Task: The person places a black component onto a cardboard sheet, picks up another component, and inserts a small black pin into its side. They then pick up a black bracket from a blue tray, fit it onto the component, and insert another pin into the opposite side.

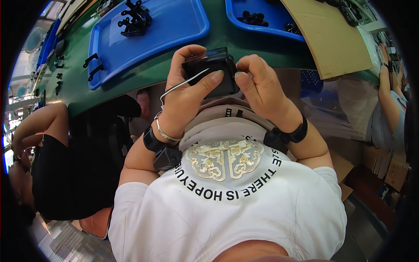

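Note:
A black box-shaped device [228,83] with a glossy upper edge is held up in front of my chest, near the table's front edge. My left hand [187,89] grips it from the left, the thumb lying across its near face and the fingers behind. A thin pale cord [182,83] runs from the device's face over that hand towards the wrist. At the device's right edge is my right hand [263,85], thumb and forefinger drawn together in a pinch. Whatever is between those fingertips, if anything, is too small to make out.
Beyond my hands on the green table [163,62] lies a blue tray [168,32] with black brackets [135,19]. Another blue tray [262,29] holds small black parts. Cardboard [334,43] lies at right. People sit at both sides, including a black-clothed person [76,174].

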A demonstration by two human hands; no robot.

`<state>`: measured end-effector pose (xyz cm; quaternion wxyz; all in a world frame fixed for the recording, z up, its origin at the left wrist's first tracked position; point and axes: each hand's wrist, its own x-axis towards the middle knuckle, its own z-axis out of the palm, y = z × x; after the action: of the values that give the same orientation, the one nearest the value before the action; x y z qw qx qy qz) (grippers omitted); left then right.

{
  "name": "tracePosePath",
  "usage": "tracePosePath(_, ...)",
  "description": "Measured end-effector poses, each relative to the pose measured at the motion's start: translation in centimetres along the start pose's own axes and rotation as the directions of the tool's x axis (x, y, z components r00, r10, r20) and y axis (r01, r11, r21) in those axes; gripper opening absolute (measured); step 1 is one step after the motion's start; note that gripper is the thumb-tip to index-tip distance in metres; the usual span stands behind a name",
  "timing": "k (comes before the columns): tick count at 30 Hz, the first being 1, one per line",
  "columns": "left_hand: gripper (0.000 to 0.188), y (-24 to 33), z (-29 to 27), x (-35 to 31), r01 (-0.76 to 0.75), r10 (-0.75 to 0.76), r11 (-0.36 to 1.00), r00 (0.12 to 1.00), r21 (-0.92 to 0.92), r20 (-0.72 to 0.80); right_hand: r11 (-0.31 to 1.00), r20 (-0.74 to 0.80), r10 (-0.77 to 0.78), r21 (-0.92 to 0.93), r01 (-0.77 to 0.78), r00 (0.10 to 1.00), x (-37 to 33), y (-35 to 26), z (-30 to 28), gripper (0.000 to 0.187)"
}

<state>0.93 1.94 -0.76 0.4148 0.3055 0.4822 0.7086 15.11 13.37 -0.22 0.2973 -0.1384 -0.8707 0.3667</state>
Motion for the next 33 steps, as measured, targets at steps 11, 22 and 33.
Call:
tracePosePath(11, 0.050, 0.0, 0.2, -0.5, -0.165, 0.166, 0.981, 0.986, 0.106, 0.002, 0.942, -0.005, 0.227, 0.254, -0.219, 0.974, 0.4, -0.6, 1.1, 0.037)
tracePosePath(22, 0.044, 0.0, -0.4, -0.4, 0.236, -0.222, 0.967, 0.964, -0.094, 0.144, 0.996, -0.164, 0.023, 0.090, -0.008, 0.986, 0.9, 1.3, 0.7, 0.032)
tracePosePath(33, 0.038, -0.5, -0.5, -0.4, 0.004, -0.003, 0.999, 1.000, -0.052, 0.012, 0.985, -0.020, -0.140, 0.099, 0.141, 0.990, 0.8, 0.1, -0.3, 0.050)
